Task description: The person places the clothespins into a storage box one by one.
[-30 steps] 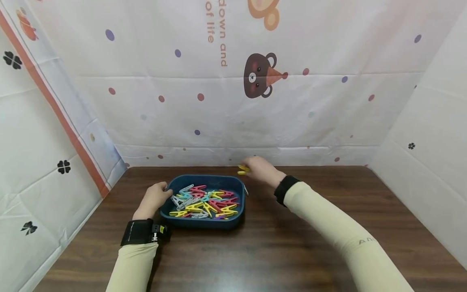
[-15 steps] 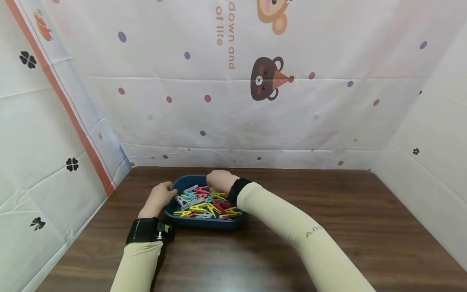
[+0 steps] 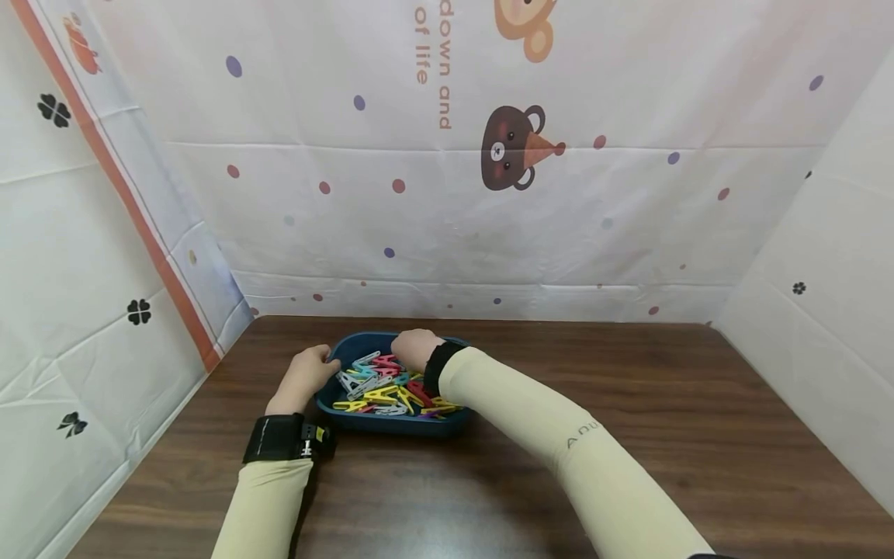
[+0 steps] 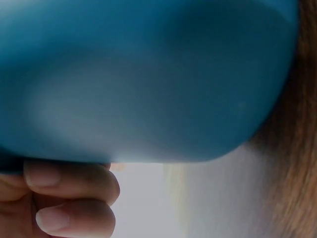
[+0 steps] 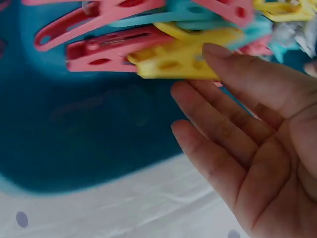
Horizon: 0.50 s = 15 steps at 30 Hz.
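A dark blue plastic basin [image 3: 412,425] full of clothespins stands on the brown table. My left hand [image 3: 306,379] grips its left rim; in the left wrist view the curled fingers [image 4: 74,181] sit against the edge of the blue wall. My right hand [image 3: 415,349] is inside the basin at the back. In the right wrist view, thumb and fingers pinch a yellow clothespin [image 5: 173,57], slightly blurred, over pink clothespins [image 5: 104,52] and turquoise ones. The head view hides this clothespin behind the hand. Yellow, grey and red clothespins [image 3: 380,396] lie loosely heaped in the basin.
Wood-patterned table [image 3: 594,404] surface extends right and in front of the basin. A white printed cloth [image 3: 594,233] hangs behind the table, with more cloth along both sides. The right forearm [image 3: 545,435] reaches across the table from the front right.
My right hand has moved left, from beside the basin's right back corner into the basin, with a yellow clothespin. My left hand has kept its place on the rim. The head view has shifted slightly.
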### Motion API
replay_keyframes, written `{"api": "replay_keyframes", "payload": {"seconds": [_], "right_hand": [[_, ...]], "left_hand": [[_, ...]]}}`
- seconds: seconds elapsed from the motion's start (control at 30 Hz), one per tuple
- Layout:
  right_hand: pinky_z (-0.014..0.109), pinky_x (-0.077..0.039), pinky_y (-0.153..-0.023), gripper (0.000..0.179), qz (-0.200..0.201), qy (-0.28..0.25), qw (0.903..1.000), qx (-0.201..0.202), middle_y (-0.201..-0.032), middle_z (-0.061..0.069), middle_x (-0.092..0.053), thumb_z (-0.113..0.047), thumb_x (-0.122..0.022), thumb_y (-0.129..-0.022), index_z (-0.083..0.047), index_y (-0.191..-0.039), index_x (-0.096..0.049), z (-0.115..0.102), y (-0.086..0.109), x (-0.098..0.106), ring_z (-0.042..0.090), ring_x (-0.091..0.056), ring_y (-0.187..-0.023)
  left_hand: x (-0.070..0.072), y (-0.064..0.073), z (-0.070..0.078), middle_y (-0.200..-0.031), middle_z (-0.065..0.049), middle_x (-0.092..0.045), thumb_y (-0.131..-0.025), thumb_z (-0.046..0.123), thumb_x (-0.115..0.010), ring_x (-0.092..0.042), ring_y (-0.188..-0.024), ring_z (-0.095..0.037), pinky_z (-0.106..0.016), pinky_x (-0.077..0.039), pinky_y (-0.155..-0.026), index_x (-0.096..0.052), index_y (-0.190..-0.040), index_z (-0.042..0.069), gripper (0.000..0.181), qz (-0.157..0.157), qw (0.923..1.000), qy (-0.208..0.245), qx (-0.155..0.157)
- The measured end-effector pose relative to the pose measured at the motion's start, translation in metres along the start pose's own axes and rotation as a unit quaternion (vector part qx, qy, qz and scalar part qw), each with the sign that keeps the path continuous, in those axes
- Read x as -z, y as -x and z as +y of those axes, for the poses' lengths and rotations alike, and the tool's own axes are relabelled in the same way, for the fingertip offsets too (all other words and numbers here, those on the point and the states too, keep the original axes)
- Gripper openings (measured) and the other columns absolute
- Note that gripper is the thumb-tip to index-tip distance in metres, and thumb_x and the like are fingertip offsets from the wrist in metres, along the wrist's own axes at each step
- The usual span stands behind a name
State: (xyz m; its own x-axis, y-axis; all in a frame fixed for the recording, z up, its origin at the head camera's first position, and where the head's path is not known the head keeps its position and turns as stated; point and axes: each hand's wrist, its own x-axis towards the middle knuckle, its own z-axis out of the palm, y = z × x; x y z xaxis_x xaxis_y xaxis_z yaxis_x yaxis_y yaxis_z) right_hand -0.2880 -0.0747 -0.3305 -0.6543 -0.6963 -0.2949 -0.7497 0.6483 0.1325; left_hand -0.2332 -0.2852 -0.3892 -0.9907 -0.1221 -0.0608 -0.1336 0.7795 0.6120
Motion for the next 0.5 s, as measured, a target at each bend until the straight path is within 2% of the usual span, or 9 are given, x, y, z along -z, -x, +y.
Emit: {"api": "replay_keyframes", "payload": {"seconds": [0.07, 0.13, 0.2, 0.27, 0.37, 0.5], "right_hand": [[0.026, -0.046, -0.074, 0.020, -0.005, -0.032, 0.9995, -0.001, -0.101, 0.004, -0.071, -0.005, -0.059, -0.101, -0.009, -0.110, -0.076, 0.007, 0.008, 0.008, 0.014, -0.049, -0.076], [0.027, -0.051, -0.082, 0.022, 0.002, -0.060, 0.9982, 0.005, -0.111, 0.005, -0.073, -0.004, -0.063, -0.099, -0.008, -0.117, -0.074, 0.018, 0.019, 0.017, 0.015, -0.059, -0.087], [0.032, -0.054, -0.091, 0.027, 0.019, -0.094, 0.9952, 0.018, -0.121, 0.008, -0.072, -0.004, -0.067, -0.096, -0.007, -0.122, -0.071, 0.033, 0.032, 0.024, 0.018, -0.065, -0.100], [0.037, -0.054, -0.097, 0.029, 0.046, -0.121, 0.9911, 0.031, -0.124, 0.010, -0.072, -0.006, -0.069, -0.095, -0.005, -0.125, -0.069, 0.050, 0.048, 0.028, 0.022, -0.067, -0.109], [0.038, -0.056, -0.094, 0.024, 0.085, -0.146, 0.9845, 0.049, -0.118, 0.012, -0.073, -0.007, -0.067, -0.097, -0.004, -0.121, -0.070, 0.075, 0.072, 0.022, 0.023, -0.069, -0.107], [0.039, -0.057, -0.091, 0.021, 0.127, -0.151, 0.9795, 0.039, -0.115, 0.012, -0.074, -0.008, -0.066, -0.098, -0.005, -0.118, -0.071, 0.101, 0.100, 0.001, 0.024, -0.071, -0.105]], "left_hand": [[-0.001, -0.001, 0.002, -0.072, -0.002, -0.029, -0.100, 0.012, -0.053, -0.037, -0.068, -0.020, -0.032, -0.031, -0.065, -0.036, -0.076, 0.009, 0.029, 0.000, 1.0000, 0.000, -0.002], [-0.001, -0.001, 0.004, -0.072, -0.002, -0.030, -0.100, 0.012, -0.054, -0.037, -0.068, -0.020, -0.031, -0.031, -0.065, -0.037, -0.076, 0.009, 0.029, 0.000, 1.0000, -0.003, -0.001], [-0.002, -0.001, 0.005, -0.071, -0.002, -0.030, -0.100, 0.012, -0.054, -0.038, -0.067, -0.020, -0.031, -0.031, -0.065, -0.037, -0.076, 0.009, 0.029, 0.002, 1.0000, -0.003, 0.001], [-0.002, -0.001, 0.005, -0.071, -0.002, -0.031, -0.099, 0.012, -0.053, -0.038, -0.067, -0.019, -0.031, -0.031, -0.064, -0.037, -0.075, 0.009, 0.029, 0.004, 1.0000, -0.003, 0.001], [-0.002, 0.001, 0.004, -0.070, -0.002, -0.031, -0.100, 0.013, -0.053, -0.037, -0.065, -0.019, -0.032, -0.030, -0.064, -0.036, -0.075, 0.010, 0.030, 0.006, 1.0000, 0.003, 0.000], [-0.002, 0.003, 0.003, -0.070, -0.002, -0.031, -0.101, 0.014, -0.053, -0.037, -0.065, -0.019, -0.032, -0.030, -0.064, -0.036, -0.075, 0.010, 0.031, 0.001, 1.0000, 0.003, 0.007]]}}
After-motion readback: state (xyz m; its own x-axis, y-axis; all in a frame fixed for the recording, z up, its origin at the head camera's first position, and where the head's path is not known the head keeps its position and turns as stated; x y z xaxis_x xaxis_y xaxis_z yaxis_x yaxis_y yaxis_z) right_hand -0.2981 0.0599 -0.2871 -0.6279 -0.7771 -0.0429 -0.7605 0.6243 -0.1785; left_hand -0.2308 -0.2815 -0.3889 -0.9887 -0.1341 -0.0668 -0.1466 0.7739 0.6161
